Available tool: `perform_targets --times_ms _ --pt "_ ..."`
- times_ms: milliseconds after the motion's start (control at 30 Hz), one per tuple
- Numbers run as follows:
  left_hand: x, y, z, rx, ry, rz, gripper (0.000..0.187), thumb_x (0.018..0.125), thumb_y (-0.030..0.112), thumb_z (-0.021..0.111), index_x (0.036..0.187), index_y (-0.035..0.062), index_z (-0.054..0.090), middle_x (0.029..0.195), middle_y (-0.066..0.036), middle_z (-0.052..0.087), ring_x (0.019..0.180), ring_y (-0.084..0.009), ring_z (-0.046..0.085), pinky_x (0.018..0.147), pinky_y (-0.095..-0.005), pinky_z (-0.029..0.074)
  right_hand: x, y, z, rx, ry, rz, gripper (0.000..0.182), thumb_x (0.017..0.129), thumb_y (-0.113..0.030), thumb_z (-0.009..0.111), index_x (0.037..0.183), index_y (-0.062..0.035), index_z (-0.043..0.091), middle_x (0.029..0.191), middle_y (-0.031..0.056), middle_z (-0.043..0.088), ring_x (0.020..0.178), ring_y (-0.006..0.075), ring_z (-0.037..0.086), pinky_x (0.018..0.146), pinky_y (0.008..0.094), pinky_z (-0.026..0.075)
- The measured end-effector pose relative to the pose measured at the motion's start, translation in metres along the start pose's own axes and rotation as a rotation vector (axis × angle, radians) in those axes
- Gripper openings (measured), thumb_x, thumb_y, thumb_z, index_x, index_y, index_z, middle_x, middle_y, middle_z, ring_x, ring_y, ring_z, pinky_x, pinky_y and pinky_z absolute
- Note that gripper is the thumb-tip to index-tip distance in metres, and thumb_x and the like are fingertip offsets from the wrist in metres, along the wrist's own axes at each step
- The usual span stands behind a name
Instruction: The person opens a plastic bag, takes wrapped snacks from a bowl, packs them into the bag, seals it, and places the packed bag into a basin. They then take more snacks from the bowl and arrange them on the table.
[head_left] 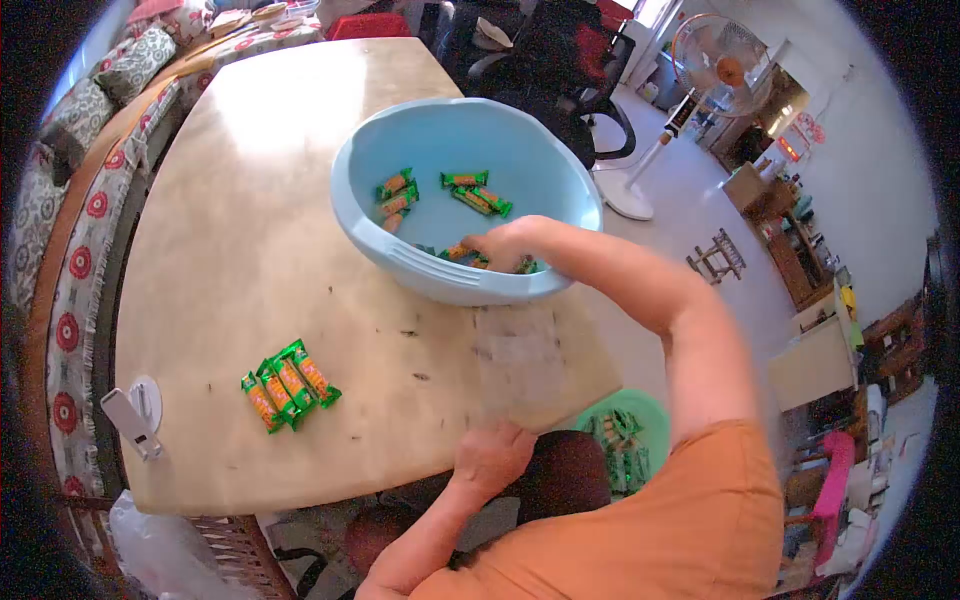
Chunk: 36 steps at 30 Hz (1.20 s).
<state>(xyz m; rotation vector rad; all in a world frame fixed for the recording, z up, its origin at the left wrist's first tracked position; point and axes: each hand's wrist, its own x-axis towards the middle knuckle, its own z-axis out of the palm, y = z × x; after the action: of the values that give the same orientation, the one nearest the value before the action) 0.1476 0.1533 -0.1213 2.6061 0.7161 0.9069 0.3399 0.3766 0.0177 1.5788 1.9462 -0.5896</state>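
Observation:
A large light-blue basin (450, 282) stands on the wooden table (380, 330), with several green and orange wrapped packets (482, 198) inside. My right hand (505, 243) reaches over its near rim, the fingers down at packets by the near wall; whether they grip one is hard to make out. My left hand (494, 456) rests at the table's front edge with its fingers curled together and nothing visible in them. To its left, several wrapped packets (290, 385) lie side by side on the table.
A green tub (652, 425) with many packets is on the floor by the table's right corner. A white device on a stand (132, 420) is at the table's left. Beyond are a black chair (550, 85), a standing fan (725, 68) and a patterned sofa (85, 260).

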Motion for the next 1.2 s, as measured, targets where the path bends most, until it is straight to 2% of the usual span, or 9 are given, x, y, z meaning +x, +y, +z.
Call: perform_targets --times_ms 67,167,333,467,533,667,900,1000,1200 --pt "-0.003 -0.002 0.004 -0.041 0.039 0.029 0.006 0.076 0.024 0.063 0.076 0.0175 0.063 0.07 -0.006 0.061 0.06 -0.0253 0.062 0.048 -0.0409 0.048 0.007 -0.001 -0.003 0.069 -0.092 -0.008 0.088 0.075 -0.036 0.064 0.148 -0.0139 0.022 0.129 0.0233 0.053 0.119 0.034 0.052 0.096 0.0418 0.043" --pt "-0.004 -0.003 0.005 -0.103 0.094 0.043 0.006 0.075 0.022 0.065 0.078 0.0178 0.063 0.07 -0.004 0.061 0.061 -0.0248 0.062 0.05 -0.0394 0.049 0.025 0.005 0.002 0.025 -0.026 -0.13 0.084 0.076 -0.034 0.066 0.146 -0.0134 0.025 0.132 0.0241 0.049 0.118 0.0349 0.053 0.095 0.0428 0.043" --pt "-0.003 -0.002 0.003 -0.139 0.128 0.03 0.005 0.075 0.021 0.064 0.079 0.0182 0.063 0.07 -0.004 0.061 0.061 -0.0245 0.062 0.052 -0.0394 0.05 0.041 0.005 0.016 -0.337 0.415 -0.283 0.066 0.075 -0.028 0.071 0.134 -0.0172 0.043 0.12 0.0211 0.058 0.11 0.0356 0.058 0.089 0.0469 0.046" --pt "-0.003 -0.001 0.001 -0.094 0.086 0.02 0.002 0.075 0.018 0.061 0.076 0.0174 0.061 0.069 -0.003 0.058 0.063 -0.0226 0.061 0.053 -0.0371 0.049 0.047 -0.002 0.01 -0.074 0.199 -0.19 0.055 0.074 -0.024 0.071 0.125 -0.0152 0.051 0.113 0.0186 0.062 0.106 0.0348 0.06 0.084 0.0479 0.048" --pt "0.001 0.001 -0.004 -0.074 0.117 0.049 0.007 0.072 0.013 0.061 0.07 0.0166 0.055 0.067 0.0 0.052 0.062 -0.0171 0.057 0.054 -0.0313 0.045 0.041 -0.003 0.009 -0.094 0.168 -0.196 0.05 0.075 -0.025 0.07 0.121 -0.0125 0.054 0.11 0.0173 0.063 0.105 0.0338 0.061 0.082 0.0475 0.049" --pt "-0.001 0.0 -0.004 -0.114 0.108 0.04 0.002 0.074 0.016 0.06 0.073 0.0157 0.058 0.069 -0.002 0.056 0.064 -0.0205 0.06 0.055 -0.0348 0.047 0.061 0.016 0.014 -0.182 -0.008 -0.224 0.047 0.075 -0.027 0.069 0.116 -0.01 0.057 0.11 0.0163 0.064 0.104 0.0321 0.062 0.081 0.0469 0.049" --pt "-0.001 -0.001 0.0 -0.141 -0.224 -0.027 0.014 0.083 0.022 0.054 0.08 0.012 0.065 0.08 -0.01 0.067 0.076 -0.0303 0.066 0.063 -0.0431 0.053 0.034 0.018 -0.022 0.303 0.241 -0.083 0.037 0.082 -0.035 0.067 0.107 -0.009 0.062 0.095 0.0087 0.069 0.085 0.0234 0.065 0.078 0.0359 0.051" --pt "0.001 -0.002 0.0 -0.154 -0.255 -0.023 0.017 0.085 0.022 0.053 0.083 0.0116 0.065 0.082 -0.011 0.067 0.075 -0.0312 0.066 0.063 -0.0438 0.054 0.015 0.019 -0.039 0.835 0.45 -0.26 0.029 0.087 -0.032 0.064 0.102 -0.0072 0.063 0.088 0.0053 0.067 0.082 0.017 0.064 0.075 0.031 0.051" --pt "-0.002 -0.003 0.005 -0.159 -0.087 0.003 0.018 0.085 0.022 0.051 0.085 0.0115 0.066 0.083 -0.011 0.067 0.073 -0.0321 0.066 0.06 -0.0451 0.053 -0.07 -0.075 -0.069 1.241 0.448 -0.713 0.021 0.091 -0.019 0.059 0.103 -0.003 0.058 0.097 0.0066 0.061 0.086 0.0152 0.059 0.075 0.0277 0.048"
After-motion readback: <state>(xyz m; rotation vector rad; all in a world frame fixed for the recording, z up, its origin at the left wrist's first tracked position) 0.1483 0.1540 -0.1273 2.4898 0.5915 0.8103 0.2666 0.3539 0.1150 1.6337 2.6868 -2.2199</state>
